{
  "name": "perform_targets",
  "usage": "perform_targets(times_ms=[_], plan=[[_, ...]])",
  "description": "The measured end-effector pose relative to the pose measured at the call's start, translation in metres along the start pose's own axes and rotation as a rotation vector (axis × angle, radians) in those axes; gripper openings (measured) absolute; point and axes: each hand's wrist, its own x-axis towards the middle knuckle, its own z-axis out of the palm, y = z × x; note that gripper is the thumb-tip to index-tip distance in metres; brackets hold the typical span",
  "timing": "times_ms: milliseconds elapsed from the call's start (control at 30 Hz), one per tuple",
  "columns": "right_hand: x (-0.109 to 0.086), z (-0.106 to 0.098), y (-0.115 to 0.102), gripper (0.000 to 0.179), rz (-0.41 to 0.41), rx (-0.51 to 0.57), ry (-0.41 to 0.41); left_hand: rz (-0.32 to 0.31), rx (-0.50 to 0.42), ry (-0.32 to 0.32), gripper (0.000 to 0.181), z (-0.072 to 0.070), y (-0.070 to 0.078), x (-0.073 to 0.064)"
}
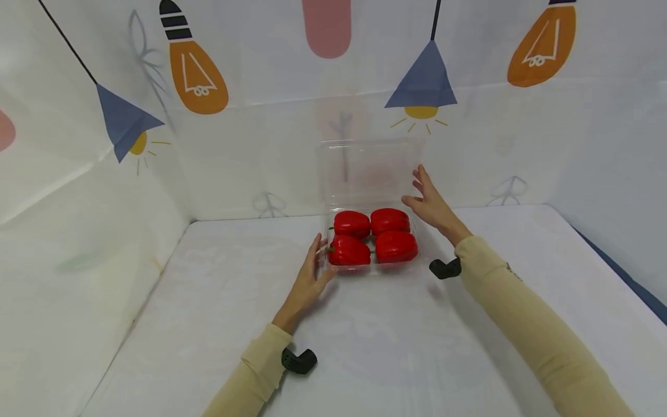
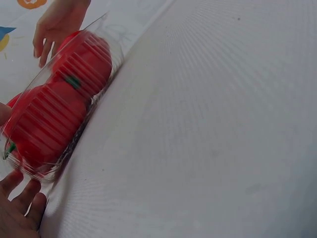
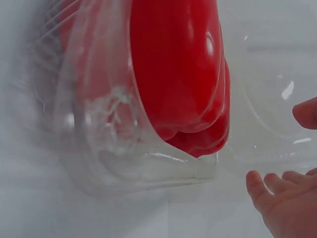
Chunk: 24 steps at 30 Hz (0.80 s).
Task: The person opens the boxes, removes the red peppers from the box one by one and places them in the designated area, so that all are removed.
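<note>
Several red bell peppers [image 1: 396,247] with green stems lie in a clear plastic clamshell box [image 1: 359,269], two at the front and two behind. Its transparent lid [image 1: 370,168] stands raised at the back. My left hand [image 1: 306,284] is at the box's left side, fingers fairly straight along the wall and thumb by the front corner; in the left wrist view the fingers [image 2: 20,203] are at the box's end. My right hand [image 1: 435,208] is spread beside the lid's right edge; the right wrist view shows nothing between thumb and fingers [image 3: 277,191].
The box stands on a white-covered table [image 1: 250,289], near its back edge. Behind rises a white cloth backdrop [image 1: 271,145] printed with lamps and bulbs. A dark wrist-worn piece [image 1: 299,361] sits at the left cuff, and a similar dark piece [image 1: 445,269] at the right.
</note>
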Motion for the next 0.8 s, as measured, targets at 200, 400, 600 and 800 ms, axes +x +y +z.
perform_targets(times_ms=[200,400,600,800], plan=[[0.008,-0.001,0.019,0.086,0.007,-0.031,0.006,-0.027,-0.041,-0.045,0.078,-0.007,0.024,-0.004],[0.005,-0.002,0.025,0.085,-0.002,-0.02,0.009,-0.015,-0.019,-0.064,0.074,-0.009,0.038,-0.008],[0.002,0.001,0.032,0.074,-0.084,-0.09,0.083,-0.011,0.003,-0.027,0.071,-0.008,0.038,-0.008],[-0.006,0.004,0.037,0.061,-0.113,-0.145,0.151,-0.021,0.011,-0.009,0.071,-0.008,0.042,-0.009]])
